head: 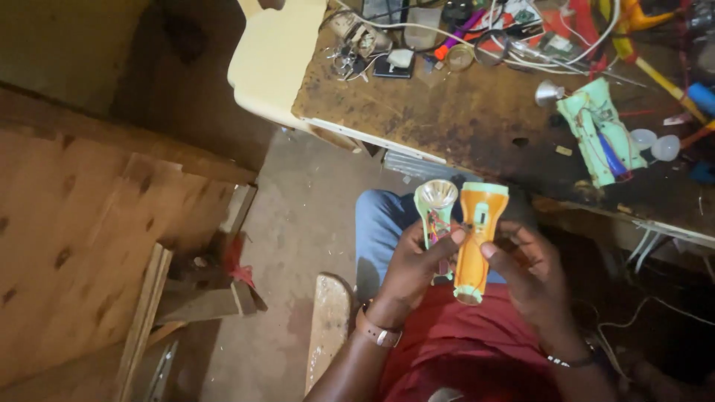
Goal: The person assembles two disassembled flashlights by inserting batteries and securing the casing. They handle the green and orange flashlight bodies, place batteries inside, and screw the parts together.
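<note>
Orange torch shell point(477, 242) gripped by right hand point(532, 279) | green torch half with reflector point(436, 212) held in left hand point(413, 268), touching alongside | cluttered worktop point(462, 112) beyond both hands

Two hands, left hand point(412, 266) and right hand point(530, 274), hold two torch halves: one green half point(436, 212) with a silver reflector and one orange half point(477, 242). One workbench point(462, 119) carries one more opened green torch shell point(602, 134), one loose reflector point(547, 92) and two small white bulbs point(654, 144) (the tangled wires cannot be counted).
</note>
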